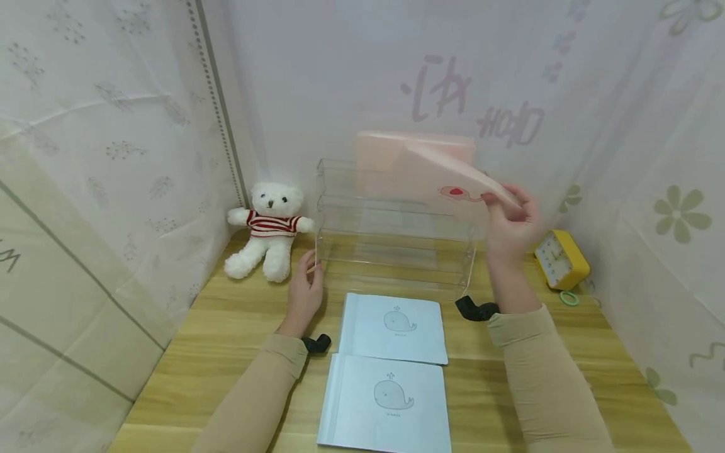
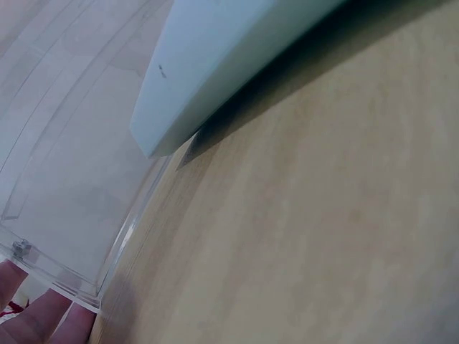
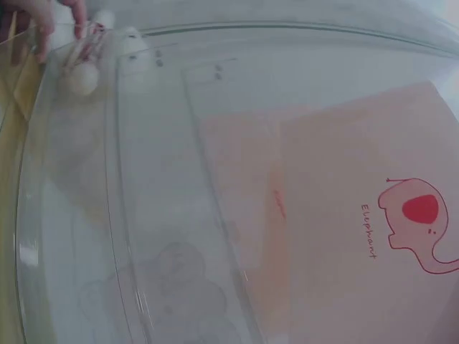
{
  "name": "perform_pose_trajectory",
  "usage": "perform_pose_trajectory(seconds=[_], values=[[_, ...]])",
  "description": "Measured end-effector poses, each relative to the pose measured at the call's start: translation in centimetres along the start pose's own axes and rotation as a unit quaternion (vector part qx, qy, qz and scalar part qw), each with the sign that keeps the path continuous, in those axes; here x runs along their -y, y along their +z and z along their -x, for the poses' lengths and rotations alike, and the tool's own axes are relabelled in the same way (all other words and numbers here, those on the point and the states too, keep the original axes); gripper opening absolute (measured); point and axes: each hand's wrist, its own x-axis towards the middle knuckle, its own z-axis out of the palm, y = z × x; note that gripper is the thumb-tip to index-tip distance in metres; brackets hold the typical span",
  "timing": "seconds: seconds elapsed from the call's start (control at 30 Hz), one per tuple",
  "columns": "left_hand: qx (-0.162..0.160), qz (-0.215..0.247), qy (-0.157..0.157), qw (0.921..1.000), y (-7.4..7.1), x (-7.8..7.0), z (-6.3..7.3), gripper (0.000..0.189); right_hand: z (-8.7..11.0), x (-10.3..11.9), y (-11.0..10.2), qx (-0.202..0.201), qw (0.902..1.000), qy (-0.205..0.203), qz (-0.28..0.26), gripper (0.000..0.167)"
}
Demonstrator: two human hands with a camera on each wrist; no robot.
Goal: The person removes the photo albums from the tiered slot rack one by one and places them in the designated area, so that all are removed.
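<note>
My right hand (image 1: 512,217) pinches a thin pink booklet (image 3: 337,172) by its right edge, tilted over the upper tiers of a clear tiered rack (image 1: 391,251). A red elephant drawing and the word "Elephant" mark its front in the right wrist view. Behind it, a second pink booklet (image 1: 416,139) stands upright at the rack's top. Low on the rack's left side, my left hand (image 1: 306,292) grips the side panel; in the left wrist view its fingers (image 2: 43,315) show outside the panel edge. Two pale blue whale booklets (image 1: 393,330) (image 1: 387,402) lie before the rack.
A white teddy bear (image 1: 272,229) in a striped top sits left of the rack. To the right stand a yellow clock (image 1: 562,259) and a green ring (image 1: 569,298). Patterned curtains (image 1: 668,157) enclose the wooden table (image 1: 198,365) at the back and sides.
</note>
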Motion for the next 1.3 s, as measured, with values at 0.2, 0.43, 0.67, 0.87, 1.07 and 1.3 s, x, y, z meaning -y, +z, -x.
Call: perform_pose_trajectory(seconds=[0.2,0.43,0.67,0.87,1.07,1.3], values=[[0.003,-0.004,0.002,1.0000,0.0,0.1,-0.1,0.046,1.5,-0.2,-4.1,-0.061,0.9959,0.030,-0.060,0.021],[-0.002,0.001,0.006,1.0000,0.0,0.2,-0.1,0.045,3.6,-1.8,-7.3,-0.139,0.9801,0.024,-0.139,0.029],[-0.007,-0.001,0.009,0.9999,0.1,0.6,-0.2,0.045,3.6,-2.9,-9.5,-0.157,0.9795,0.035,-0.121,0.032],[0.004,-0.013,0.002,0.9999,0.4,0.8,-0.4,0.046,2.1,-2.4,-11.4,-0.192,0.9691,0.071,-0.138,0.047],[0.002,-0.012,0.010,0.9999,0.3,0.6,-0.4,0.045,1.2,-1.2,-12.3,-0.261,0.9452,0.098,-0.170,0.049],[0.001,-0.006,0.007,1.0000,0.1,0.6,-0.3,0.045,-0.1,-0.5,-13.1,-0.308,0.9203,0.080,-0.228,0.033]])
